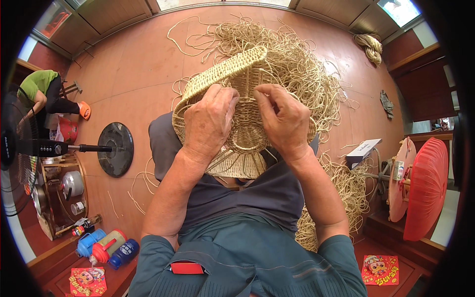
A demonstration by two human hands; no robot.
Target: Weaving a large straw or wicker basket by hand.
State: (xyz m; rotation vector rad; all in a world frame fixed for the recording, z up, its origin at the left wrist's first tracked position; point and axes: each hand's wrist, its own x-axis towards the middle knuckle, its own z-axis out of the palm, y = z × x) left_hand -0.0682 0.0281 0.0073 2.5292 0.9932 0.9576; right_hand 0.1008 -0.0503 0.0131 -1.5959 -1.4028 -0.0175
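A woven straw-coloured cord basket [222, 68] rests across my lap, with a thick braided rim along its upper left and a ribbed middle. My left hand [210, 123] is closed at the basket's middle left, fingertips pinched against the weave; what they grip is hidden. My right hand [280, 119] is pinched at the middle right, thumb and forefinger together at the weave, holding something too small to make out. Loose strands hang below the basket, over another woven section [236, 166] between my legs.
Tangled cord [297, 54] lies ahead and to my right, with a coiled bundle [368, 47] farther back. A standing fan's base [115, 148], a crouching person in green [37, 86] and bottles [123, 252] are left. A white box [362, 153] and red-covered round object [425, 188] are right.
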